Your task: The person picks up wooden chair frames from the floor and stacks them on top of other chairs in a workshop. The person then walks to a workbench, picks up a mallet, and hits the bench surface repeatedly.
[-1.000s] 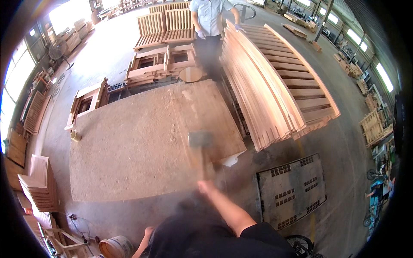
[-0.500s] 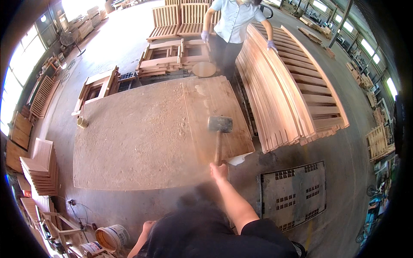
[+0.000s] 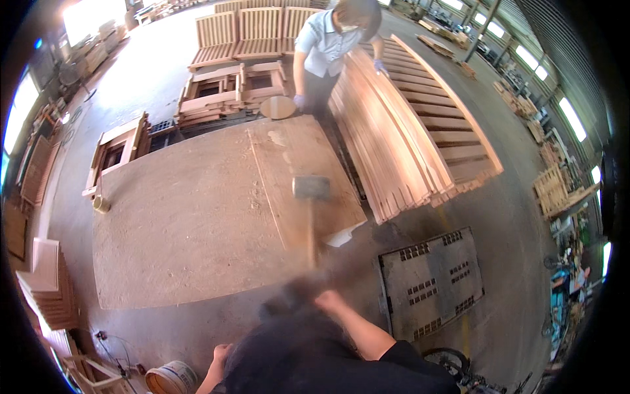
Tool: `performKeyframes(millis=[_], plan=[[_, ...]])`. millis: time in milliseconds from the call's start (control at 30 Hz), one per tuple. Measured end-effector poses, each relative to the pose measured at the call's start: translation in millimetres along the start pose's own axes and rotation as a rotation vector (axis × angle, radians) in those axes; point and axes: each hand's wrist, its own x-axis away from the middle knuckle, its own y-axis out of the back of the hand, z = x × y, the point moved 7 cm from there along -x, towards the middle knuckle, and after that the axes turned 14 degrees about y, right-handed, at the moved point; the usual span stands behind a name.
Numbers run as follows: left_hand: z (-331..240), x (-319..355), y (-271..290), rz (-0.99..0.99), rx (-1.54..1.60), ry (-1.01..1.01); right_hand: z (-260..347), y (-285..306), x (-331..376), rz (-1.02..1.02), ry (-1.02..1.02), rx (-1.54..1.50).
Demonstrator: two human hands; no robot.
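Observation:
A rubber mallet (image 3: pixel 311 188) with a dark block head and a wooden handle lies on the right part of the big worktable (image 3: pixel 177 217), its handle toward me. My right hand (image 3: pixel 329 301) is near the table's front edge, apart from the handle end, with the mallet out of its grip. Its fingers are smeared, so their pose is unclear. Low at my left side, my left hand (image 3: pixel 222 352) hangs with its fingers curled in and nothing visible in them.
A co-worker (image 3: pixel 331 49) stands beyond the table, next to a round wooden disc (image 3: pixel 278 108) and a stack of curved wooden boards (image 3: pixel 387 131). Wooden frames (image 3: pixel 226 95) lie behind the table. A dark slotted panel (image 3: pixel 433 282) is at right, a bucket (image 3: pixel 172 377) at lower left.
My right hand has let go of the mallet's handle and drawn back toward my body. The mallet stays on the table. The co-worker has leaned forward, one hand now by the round disc.

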Motion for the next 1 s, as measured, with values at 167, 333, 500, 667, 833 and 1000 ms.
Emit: performKeyframes(millis=[167,333,500,667,833,1000], plan=[[-43.3,29.7,3.0,0.03,-0.066,-0.014,1.7,21.6,60.2,-0.051,-0.152,0.006],[6.0,-68.6,-29.5,0.237,0.091,0.126,9.1,35.3,112.6,-0.249,-0.327,-0.244],[-11.3,-62.4,-21.0,0.145,0.05,-0.002,5.8,29.0,120.7,-0.227,-0.147,0.132],[-11.7,-11.5,-41.2,0.271,0.012,0.001,33.1,-13.7,63.7,-0.089,0.125,0.061],[30.3,59.6,-38.8,0.259,-0.267,0.023,176.1,-74.8,5.7,0.296,0.325,0.036],[71.9,85.8,8.1,0.241,-0.262,0.242,253.9,-166.4,-41.1,0.517,0.584,0.156]])
